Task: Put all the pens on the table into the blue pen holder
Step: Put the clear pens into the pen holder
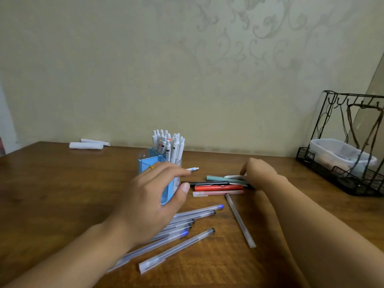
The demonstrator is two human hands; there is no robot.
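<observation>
The blue pen holder (145, 163) stands mid-table, its rear compartment full of white pens (169, 145). My left hand (153, 196) wraps round the holder, thumb at its right front, fingers across its top. My right hand (259, 173) curls down over the right end of a small pile and pinches a white pen (232, 176) lying on a teal pen (220, 179). Below these lie a black pen (207, 183), a red pen (218, 187) and a pink pen (216, 192). Several clear pens (197, 213) fan out under my left wrist, and a clear pen (240, 220) lies apart.
A short white pen (192, 169) lies just behind the holder. A black wire rack (320, 163) holding a plastic tub (336, 152) stands at the far right. Rolled white paper (86, 145) sits at the back left by the wall.
</observation>
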